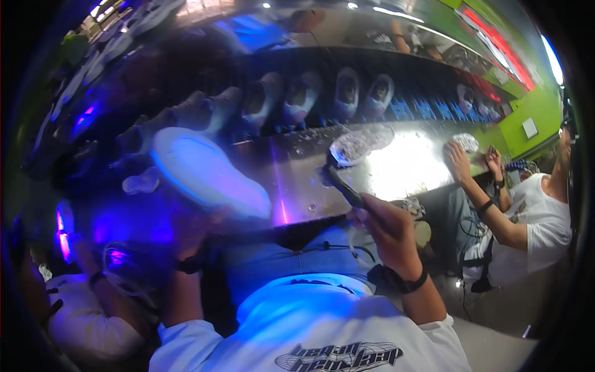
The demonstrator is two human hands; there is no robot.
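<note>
In my left hand (201, 226) is a pale shoe sole (207, 173), glowing blue under the light and tilted with its broad face up. The hand is dim and smeared, its fingers partly hidden at the sole's near edge. My right hand (390, 226) is closed around the dark handle of a brush (344, 186). The brush's far end reaches the near left edge of a crumpled, foil-covered piece (356, 149) on the metal bench; whether its bristles touch the foil I cannot tell.
Behind the metal bench (297, 180) runs a dark conveyor (427, 110) carrying several shoes (300, 99). To the right, a co-worker (527, 217) has a hand by another foil-covered piece (466, 142). A second co-worker (93, 316) sits at the left, near a brightly lit sole (64, 229).
</note>
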